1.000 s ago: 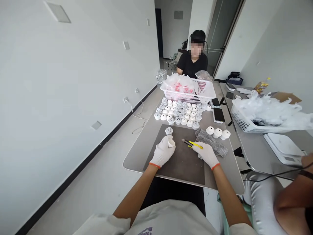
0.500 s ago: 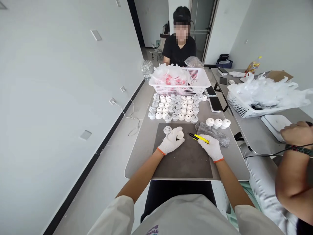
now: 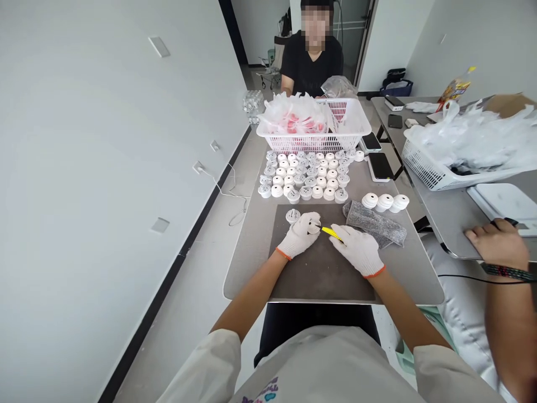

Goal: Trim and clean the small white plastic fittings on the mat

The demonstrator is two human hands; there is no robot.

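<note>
Both my hands wear white gloves and rest over a dark mat (image 3: 319,274). My left hand (image 3: 298,235) is closed around a small white round part (image 3: 312,227). My right hand (image 3: 356,249) grips a yellow utility knife (image 3: 331,233), whose tip points at that part. Another white round part (image 3: 292,215) sits alone on the mat just left of my left hand. Several rows of the same white round parts (image 3: 306,178) stand beyond the mat.
Three white discs (image 3: 385,201) and a grey cloth (image 3: 375,224) lie to the right. A white basket (image 3: 314,143) holds bagged items, with two phones (image 3: 380,165) beside it. A person in black sits opposite. Another person's hand (image 3: 497,243) rests on the right-hand table.
The knife tip has moved left until it meets the part in my left hand. The view has shifted slightly. The other person's hand has dropped onto the right-hand table.
</note>
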